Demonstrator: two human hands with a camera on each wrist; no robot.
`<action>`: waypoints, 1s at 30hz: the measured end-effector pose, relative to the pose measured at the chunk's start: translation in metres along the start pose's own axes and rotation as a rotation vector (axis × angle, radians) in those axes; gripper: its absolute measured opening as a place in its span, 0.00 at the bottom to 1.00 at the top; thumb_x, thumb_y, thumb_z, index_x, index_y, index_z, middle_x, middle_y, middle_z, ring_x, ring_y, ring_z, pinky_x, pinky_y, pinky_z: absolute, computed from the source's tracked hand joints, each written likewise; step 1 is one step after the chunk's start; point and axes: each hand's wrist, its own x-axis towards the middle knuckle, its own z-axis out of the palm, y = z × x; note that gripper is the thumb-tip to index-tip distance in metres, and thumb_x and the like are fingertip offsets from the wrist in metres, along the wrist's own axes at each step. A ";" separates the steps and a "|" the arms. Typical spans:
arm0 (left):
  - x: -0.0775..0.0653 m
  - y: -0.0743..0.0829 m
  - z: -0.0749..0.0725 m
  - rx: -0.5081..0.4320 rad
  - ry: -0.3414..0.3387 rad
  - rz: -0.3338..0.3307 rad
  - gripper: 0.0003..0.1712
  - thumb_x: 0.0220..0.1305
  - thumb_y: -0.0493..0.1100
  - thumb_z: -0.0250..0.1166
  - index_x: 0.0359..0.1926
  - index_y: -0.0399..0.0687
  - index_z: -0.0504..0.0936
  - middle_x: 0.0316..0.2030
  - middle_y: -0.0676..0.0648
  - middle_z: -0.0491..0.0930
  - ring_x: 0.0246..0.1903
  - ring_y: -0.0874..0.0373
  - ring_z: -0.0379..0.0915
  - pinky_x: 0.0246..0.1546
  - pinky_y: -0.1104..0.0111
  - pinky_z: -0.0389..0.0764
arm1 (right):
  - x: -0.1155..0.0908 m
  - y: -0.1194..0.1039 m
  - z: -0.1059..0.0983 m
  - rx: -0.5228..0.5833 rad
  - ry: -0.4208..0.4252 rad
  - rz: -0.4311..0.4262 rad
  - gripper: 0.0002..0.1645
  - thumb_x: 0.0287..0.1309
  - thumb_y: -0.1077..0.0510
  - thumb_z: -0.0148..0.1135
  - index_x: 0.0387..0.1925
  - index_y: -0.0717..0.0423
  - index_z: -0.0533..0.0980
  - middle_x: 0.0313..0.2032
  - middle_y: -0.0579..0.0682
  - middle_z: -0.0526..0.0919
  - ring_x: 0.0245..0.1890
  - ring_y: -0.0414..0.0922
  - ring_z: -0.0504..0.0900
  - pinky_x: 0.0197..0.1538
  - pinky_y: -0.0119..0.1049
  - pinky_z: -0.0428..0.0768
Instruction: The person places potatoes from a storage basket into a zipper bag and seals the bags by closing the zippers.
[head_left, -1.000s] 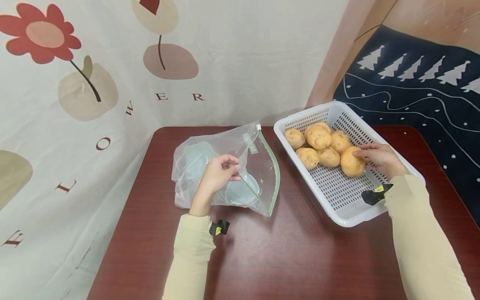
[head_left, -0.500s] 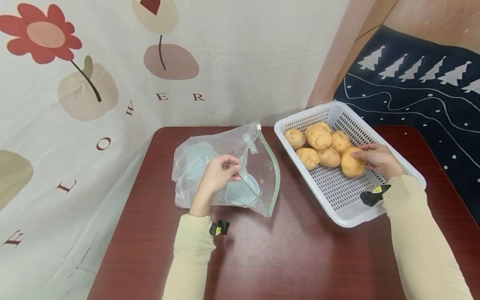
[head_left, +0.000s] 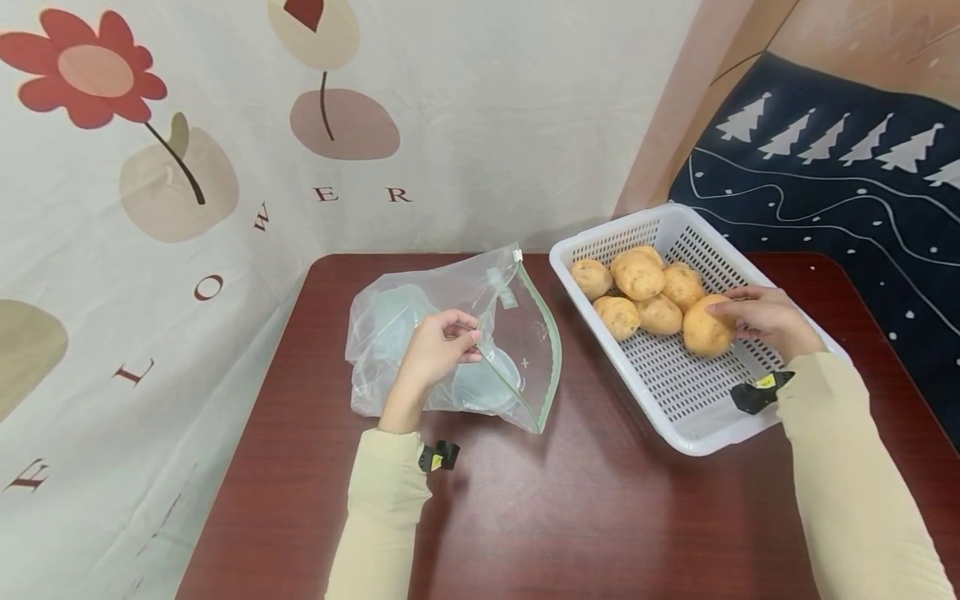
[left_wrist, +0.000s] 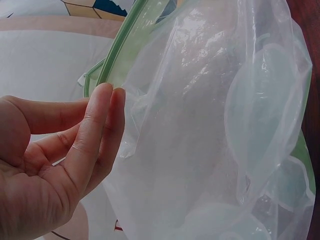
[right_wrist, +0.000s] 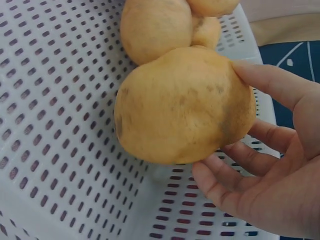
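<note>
On the left of the table, a clear zip bag (head_left: 465, 267) with a green edge and pale green rounded shapes lies with its mouth held apart, facing right. My left hand (head_left: 438, 346) pinches the near side of that mouth between thumb and fingertips; in the left wrist view the green zip strip (left_wrist: 122, 42) rises from the fingertips. My right hand (head_left: 768, 321) reaches into the white basket (head_left: 678, 429) and grips a large potato (right_wrist: 182, 107) from its right side. Thumb on top and fingers underneath, it holds the potato against its neighbours. Several other potatoes (head_left: 637, 273) sit at the basket's far left.
The basket has slotted walls and stands to the right of the bag on a dark red wooden table (head_left: 525, 517). A white slider (head_left: 517, 254) sits at the bag's far corner. Behind the table hangs a printed cloth (head_left: 480, 125).
The right hand and the potato in it have shifted only slightly. My left hand keeps its pinch on the bag, and the bag stays where it was.
</note>
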 end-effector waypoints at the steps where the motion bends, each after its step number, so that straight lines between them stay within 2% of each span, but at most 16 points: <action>1: 0.000 0.000 0.000 -0.004 0.001 0.000 0.08 0.60 0.29 0.58 0.41 0.28 0.75 0.28 0.40 0.74 0.23 0.57 0.78 0.31 0.70 0.85 | 0.000 0.000 -0.001 -0.003 0.004 -0.007 0.44 0.52 0.44 0.64 0.60 0.67 0.58 0.44 0.55 0.65 0.34 0.46 0.68 0.35 0.35 0.79; 6: 0.000 0.000 -0.001 -0.008 0.005 0.001 0.08 0.60 0.30 0.58 0.41 0.29 0.76 0.28 0.40 0.75 0.22 0.57 0.78 0.31 0.70 0.85 | -0.002 -0.003 -0.008 -0.009 0.017 -0.037 0.45 0.52 0.41 0.61 0.60 0.66 0.58 0.45 0.57 0.67 0.34 0.48 0.70 0.36 0.38 0.81; 10: 0.000 0.000 -0.001 -0.007 0.007 0.005 0.08 0.60 0.30 0.58 0.41 0.29 0.76 0.29 0.40 0.75 0.23 0.57 0.78 0.31 0.70 0.85 | -0.004 -0.008 -0.010 0.034 0.019 -0.069 0.45 0.52 0.41 0.62 0.60 0.67 0.58 0.38 0.50 0.70 0.29 0.43 0.75 0.39 0.40 0.84; 16: 0.000 0.001 0.000 -0.027 0.011 -0.005 0.08 0.60 0.29 0.58 0.41 0.28 0.75 0.29 0.39 0.74 0.23 0.57 0.78 0.32 0.69 0.85 | -0.012 -0.015 -0.015 0.050 0.007 -0.120 0.47 0.54 0.40 0.59 0.62 0.68 0.55 0.34 0.40 0.72 0.29 0.40 0.77 0.43 0.41 0.84; 19: 0.001 0.001 0.001 -0.035 0.015 -0.011 0.08 0.59 0.29 0.58 0.41 0.28 0.75 0.29 0.40 0.74 0.22 0.58 0.78 0.32 0.69 0.85 | -0.014 -0.017 -0.017 0.041 0.015 -0.127 0.48 0.54 0.39 0.58 0.62 0.67 0.54 0.34 0.40 0.72 0.29 0.39 0.77 0.44 0.40 0.84; 21: 0.002 0.000 0.002 -0.037 0.016 -0.012 0.08 0.59 0.29 0.58 0.41 0.28 0.75 0.29 0.40 0.74 0.22 0.58 0.77 0.32 0.69 0.85 | -0.012 -0.017 -0.018 0.036 0.021 -0.132 0.48 0.54 0.38 0.57 0.63 0.68 0.54 0.38 0.44 0.72 0.30 0.39 0.78 0.43 0.39 0.84; 23: 0.003 0.000 0.001 -0.037 0.014 -0.012 0.08 0.59 0.29 0.58 0.41 0.28 0.75 0.30 0.40 0.74 0.22 0.58 0.77 0.32 0.69 0.85 | -0.007 -0.015 -0.020 0.091 0.041 -0.115 0.42 0.52 0.39 0.59 0.60 0.60 0.62 0.38 0.44 0.74 0.29 0.39 0.79 0.41 0.39 0.85; 25: 0.003 0.000 0.001 -0.035 0.011 -0.014 0.08 0.60 0.29 0.58 0.41 0.28 0.75 0.30 0.39 0.74 0.23 0.58 0.77 0.32 0.69 0.85 | -0.004 -0.015 -0.022 0.117 0.050 -0.132 0.37 0.51 0.39 0.60 0.56 0.57 0.65 0.36 0.43 0.75 0.29 0.39 0.80 0.40 0.38 0.85; 28: 0.003 0.000 0.001 -0.033 0.008 -0.012 0.08 0.60 0.29 0.58 0.41 0.28 0.75 0.30 0.39 0.74 0.22 0.58 0.78 0.32 0.69 0.85 | -0.006 -0.018 -0.022 0.155 0.057 -0.150 0.30 0.50 0.40 0.62 0.49 0.53 0.68 0.31 0.35 0.76 0.28 0.38 0.80 0.37 0.34 0.85; 30: 0.003 0.000 0.001 -0.034 0.008 -0.013 0.09 0.59 0.29 0.58 0.41 0.27 0.75 0.30 0.39 0.74 0.22 0.58 0.78 0.32 0.69 0.85 | -0.013 -0.026 -0.019 0.134 0.049 -0.185 0.34 0.50 0.39 0.61 0.51 0.57 0.65 0.30 0.34 0.75 0.29 0.36 0.80 0.38 0.32 0.85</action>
